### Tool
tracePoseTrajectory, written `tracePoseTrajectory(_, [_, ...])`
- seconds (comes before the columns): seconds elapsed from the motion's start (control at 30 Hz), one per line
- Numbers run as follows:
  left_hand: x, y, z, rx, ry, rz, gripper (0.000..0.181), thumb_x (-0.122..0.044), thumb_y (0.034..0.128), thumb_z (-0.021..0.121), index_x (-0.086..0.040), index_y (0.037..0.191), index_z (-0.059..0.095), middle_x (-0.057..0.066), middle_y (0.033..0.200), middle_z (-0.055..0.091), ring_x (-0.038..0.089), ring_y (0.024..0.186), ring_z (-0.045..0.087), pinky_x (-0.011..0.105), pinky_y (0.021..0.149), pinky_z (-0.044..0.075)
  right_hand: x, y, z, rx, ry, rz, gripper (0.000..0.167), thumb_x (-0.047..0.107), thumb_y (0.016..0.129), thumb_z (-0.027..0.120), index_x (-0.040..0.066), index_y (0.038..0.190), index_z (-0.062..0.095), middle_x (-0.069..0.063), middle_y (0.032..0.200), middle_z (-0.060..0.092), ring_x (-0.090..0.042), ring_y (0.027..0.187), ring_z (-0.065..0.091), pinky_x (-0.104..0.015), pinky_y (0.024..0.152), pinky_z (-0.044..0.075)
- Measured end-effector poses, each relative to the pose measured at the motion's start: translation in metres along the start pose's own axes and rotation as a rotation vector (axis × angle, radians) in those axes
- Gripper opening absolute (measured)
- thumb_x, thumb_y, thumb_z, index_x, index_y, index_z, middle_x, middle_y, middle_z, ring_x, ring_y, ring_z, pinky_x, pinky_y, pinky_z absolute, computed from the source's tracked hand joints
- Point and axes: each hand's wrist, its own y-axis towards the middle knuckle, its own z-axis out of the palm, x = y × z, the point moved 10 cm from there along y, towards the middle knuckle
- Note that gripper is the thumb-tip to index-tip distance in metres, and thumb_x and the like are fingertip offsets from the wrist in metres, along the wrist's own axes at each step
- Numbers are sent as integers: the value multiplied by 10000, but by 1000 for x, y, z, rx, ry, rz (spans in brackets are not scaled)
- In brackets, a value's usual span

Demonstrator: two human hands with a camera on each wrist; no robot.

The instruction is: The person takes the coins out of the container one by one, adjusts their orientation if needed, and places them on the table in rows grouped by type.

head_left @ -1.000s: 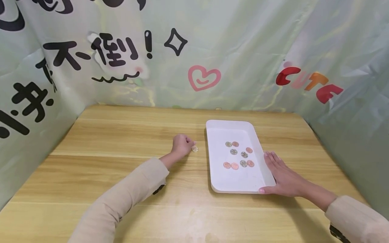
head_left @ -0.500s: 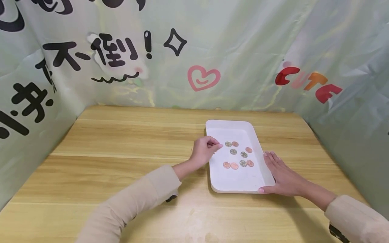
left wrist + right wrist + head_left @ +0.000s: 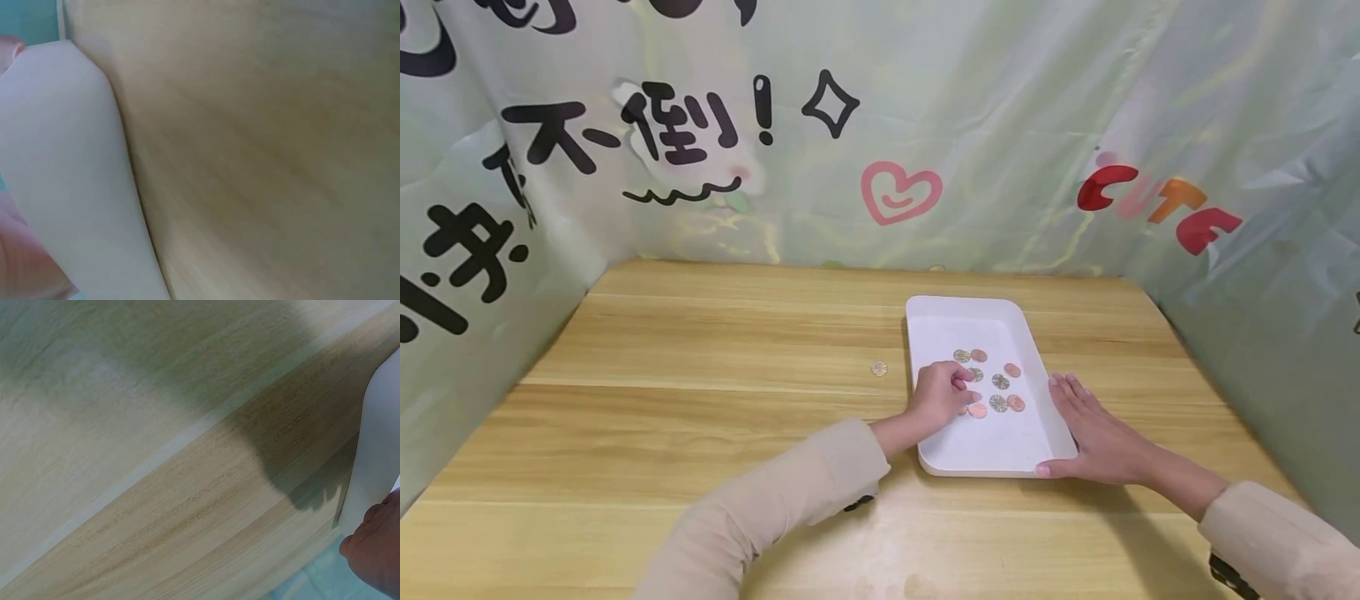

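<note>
My left hand (image 3: 942,396) hovers low over the left part of a white tray (image 3: 985,454), thumb and index finger slightly apart above the coins. No coin shows between them. Copper-coloured coins (image 3: 1016,403) and silvery coins (image 3: 1001,382) lie flat in the tray; the hand partly covers a copper one (image 3: 962,411). One pale coin (image 3: 878,368) rests on the table, left of the tray. Against the tray's right side my right hand (image 3: 1105,437) lies with straight fingers, its thumb at the near corner. The left wrist view shows mostly the tray's outer wall (image 3: 69,162).
The wooden table (image 3: 700,333) extends around the tray. Printed cloth (image 3: 1000,125) with lettering and a pink heart hangs behind it and along both sides.
My left hand has moved right from beside the loose coin, over the tray's left rim, and in above the coins. The loose coin stays on the table. My right hand has not moved.
</note>
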Motion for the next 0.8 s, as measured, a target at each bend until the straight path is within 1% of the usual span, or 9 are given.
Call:
tracePoseTrajectory(0.07, [4,0,4,22,69,-52,159,15,748,723,35,897,669,89,769,627,88,672,530,118,559,469,1,0,0,0,4,-2,1134,536,703,708,-180,1388,157,-386,1447,173,-452,1397,67,-11,981,-171])
tracePoseTrajectory(0.13, [8,1,7,43,149,-94,148,28,738,724,28,875,668,96,809,643,129,736,564,149,611,486,1,0,0,0,8,0,1135,537,704,708,-178,1390,154,-385,1449,169,-453,1396,67,-11,980,-172])
tracePoseTrajectory(0.23, [11,1,10,80,264,-132,165,11,729,737,29,878,667,116,889,672,179,827,612,185,689,511,1,0,-1,3,14,2,1137,536,706,707,-175,1394,146,-383,1453,160,-459,1393,65,-16,984,-174])
tracePoseTrajectory(0.3, [13,1,12,98,310,-147,183,4,728,740,34,892,664,123,919,683,172,818,621,188,691,522,1,0,0,6,16,4,1138,537,706,705,-174,1395,143,-382,1454,156,-462,1392,63,-19,985,-175])
tracePoseTrajectory(0.4, [15,2,14,116,341,-152,151,8,731,737,45,850,651,134,849,682,140,679,573,181,578,494,1,1,0,9,17,4,1140,537,707,706,-177,1393,142,-384,1454,154,-466,1390,63,-19,984,-177])
tracePoseTrajectory(0.5, [16,2,14,109,336,-167,123,26,727,730,35,783,620,120,753,646,128,597,497,181,501,442,2,1,0,8,15,2,1142,539,706,706,-176,1393,141,-384,1454,156,-471,1387,71,-19,985,-177])
tracePoseTrajectory(0.6, [18,2,13,97,357,-194,153,4,717,752,15,768,609,98,721,629,126,588,514,182,500,454,2,0,-1,8,18,2,1143,538,707,707,-173,1396,136,-383,1455,154,-471,1387,71,-23,988,-176])
tracePoseTrajectory(0.67, [20,2,13,98,375,-218,174,-21,714,767,9,797,617,95,738,640,126,601,538,182,517,471,2,0,-1,9,24,4,1144,536,707,708,-171,1399,132,-381,1457,149,-469,1388,68,-26,989,-175])
tracePoseTrajectory(0.8, [19,1,14,97,423,-228,226,-67,704,789,1,857,637,96,779,669,129,638,591,180,560,500,1,-1,-1,10,32,11,1146,533,706,710,-168,1401,128,-376,1461,142,-465,1391,64,-36,995,-177])
